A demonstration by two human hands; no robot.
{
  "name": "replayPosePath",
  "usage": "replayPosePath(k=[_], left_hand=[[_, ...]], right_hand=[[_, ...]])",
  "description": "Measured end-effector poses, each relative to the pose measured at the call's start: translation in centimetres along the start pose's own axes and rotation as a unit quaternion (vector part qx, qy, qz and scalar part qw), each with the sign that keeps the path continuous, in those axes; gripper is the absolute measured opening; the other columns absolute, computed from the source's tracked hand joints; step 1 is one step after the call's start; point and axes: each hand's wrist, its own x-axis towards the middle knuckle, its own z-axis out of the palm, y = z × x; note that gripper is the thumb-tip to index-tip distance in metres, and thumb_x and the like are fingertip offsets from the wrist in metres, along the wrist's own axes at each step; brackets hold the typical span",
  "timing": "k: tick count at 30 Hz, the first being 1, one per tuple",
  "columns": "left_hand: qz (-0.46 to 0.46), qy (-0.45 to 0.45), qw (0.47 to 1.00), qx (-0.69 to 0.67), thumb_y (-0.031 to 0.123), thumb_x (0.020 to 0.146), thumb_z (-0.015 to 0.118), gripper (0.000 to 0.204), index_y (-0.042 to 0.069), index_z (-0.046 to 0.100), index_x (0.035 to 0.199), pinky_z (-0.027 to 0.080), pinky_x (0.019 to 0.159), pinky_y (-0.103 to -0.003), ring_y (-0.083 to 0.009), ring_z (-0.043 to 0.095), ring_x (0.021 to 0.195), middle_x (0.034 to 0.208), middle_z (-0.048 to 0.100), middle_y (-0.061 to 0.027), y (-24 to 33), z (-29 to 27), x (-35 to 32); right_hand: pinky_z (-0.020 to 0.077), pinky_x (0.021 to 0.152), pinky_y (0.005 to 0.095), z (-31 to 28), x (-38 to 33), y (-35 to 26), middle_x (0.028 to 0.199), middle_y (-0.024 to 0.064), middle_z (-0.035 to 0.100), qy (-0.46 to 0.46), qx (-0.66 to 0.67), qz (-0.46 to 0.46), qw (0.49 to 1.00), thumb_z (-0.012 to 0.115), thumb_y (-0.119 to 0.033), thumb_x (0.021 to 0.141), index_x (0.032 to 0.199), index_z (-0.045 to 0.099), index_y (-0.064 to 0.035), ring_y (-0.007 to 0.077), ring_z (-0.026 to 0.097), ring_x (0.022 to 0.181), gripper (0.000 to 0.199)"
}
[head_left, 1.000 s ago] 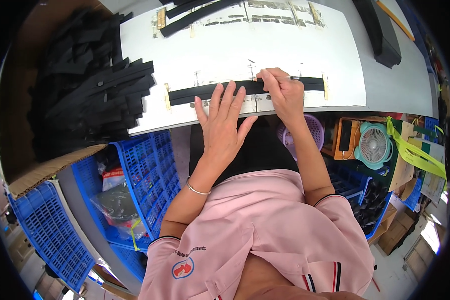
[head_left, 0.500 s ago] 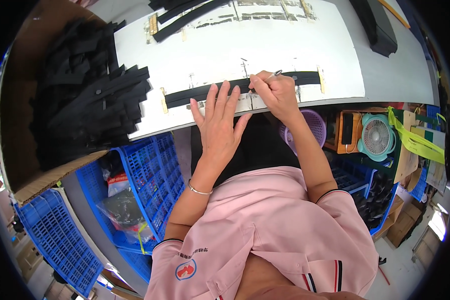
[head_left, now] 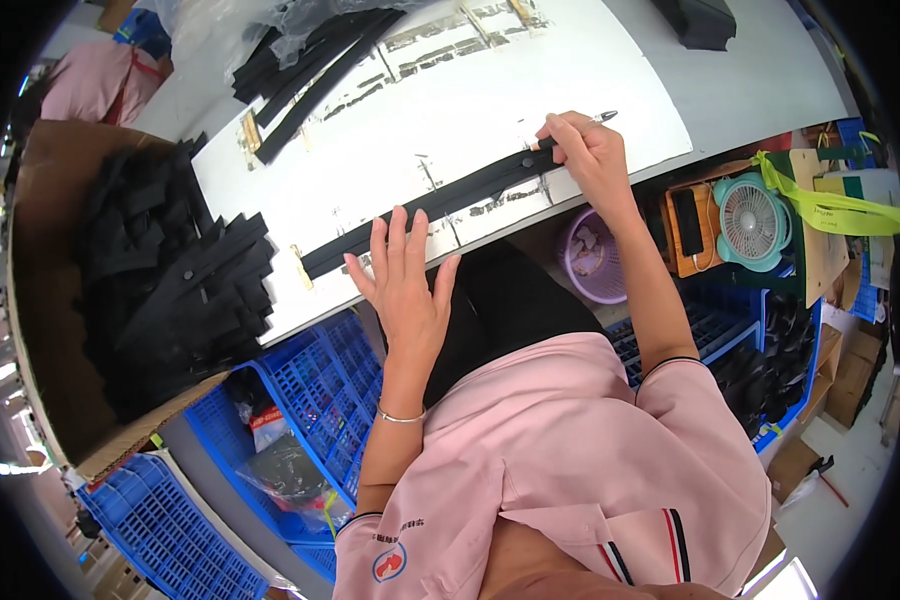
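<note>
Head view, items as seen:

- Bench [head_left: 730,95]: grey top w/ white board [head_left: 450,110] laid on it, board marked w/ dark smudges.
- Long black strip [head_left: 430,205]: flat on board near its front edge, running diagonally L to R.
- Left hand [head_left: 400,275]: fingers spread, palm down, fingertips touching strip's lower edge abt mid-length. Thin bracelet at wrist.
- Right hand [head_left: 585,150]: fingers curled, pinching a pen [head_left: 595,120]; hand rests at strip's R end.
- More black strips [head_left: 310,70] at board's far L corner, partly under clear plastic.
- Cardboard box [head_left: 45,330], L of bench, piled w/ black pieces [head_left: 170,280].
- Blue crates [head_left: 320,380] below bench edge.
- Purple basket [head_left: 590,265] and small teal fan [head_left: 750,220], R side, below bench.
- Person wears pink shirt.
</note>
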Motion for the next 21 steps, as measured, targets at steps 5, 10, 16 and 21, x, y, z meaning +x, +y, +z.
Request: replayPosePath(k=[5, 10, 16, 21], left_hand=[[-0.016, 0.024, 0.999, -0.029, 0.029, 0.097, 0.072, 0.056, 0.010, 0.056, 0.147, 0.004, 0.124, -0.062, -0.0325, 0.036, 0.151, 0.157, 0.049, -0.0113, 0.6, 0.1, 0.3], [-0.005, 0.093, 0.990, -0.107, 0.021, 0.096, 0.073, 0.042, 0.009, 0.065, 0.135, 0.013, 0.124, -0.061, -0.0325, 0.045, 0.144, 0.147, 0.058, -0.0112, 3.4, 1.1, 3.1], [0.092, 0.112, 0.974, -0.175, 0.015, 0.091, 0.077, 0.024, 0.008, 0.074, 0.114, 0.031, 0.119, -0.052, -0.0291, 0.061, 0.123, 0.126, 0.071, -0.0087, 6.7, 4.5, 8.2], [0.084, 0.112, 0.973, -0.182, 0.014, 0.088, 0.078, 0.018, 0.007, 0.076, 0.105, 0.034, 0.116, -0.051, -0.0275, 0.062, 0.113, 0.118, 0.072, -0.0073, 7.0, 5.4, 9.0]], right_hand=[[0.0420, 0.058, 0.0222, -0.4, -0.3, 0.3, 0.068, 0.0006, 0.064, -0.007, 0.052, 0.018, 0.998, 0.064, -0.023, 0.103, 0.087, 0.076, 0.0009, 0.0055, 0.053, 0.062, 0.031], [0.0417, 0.060, 0.0213, -0.4, -0.5, 0.4, 0.072, -0.0006, 0.064, -0.021, 0.040, 0.003, 0.999, 0.061, -0.020, 0.105, 0.090, 0.076, 0.0001, 0.0044, 0.053, 0.066, 0.029], [0.0438, 0.060, 0.0222, 0.0, -0.5, 0.9, 0.076, 0.0014, 0.067, -0.024, 0.040, -0.017, 0.999, 0.061, -0.017, 0.105, 0.090, 0.074, 0.0033, 0.0051, 0.054, 0.065, 0.029], [0.0450, 0.060, 0.0230, -0.1, -0.4, 1.4, 0.081, 0.0037, 0.071, -0.032, 0.018, -0.037, 0.999, 0.062, -0.014, 0.104, 0.090, 0.073, 0.0059, 0.0062, 0.054, 0.064, 0.027]])
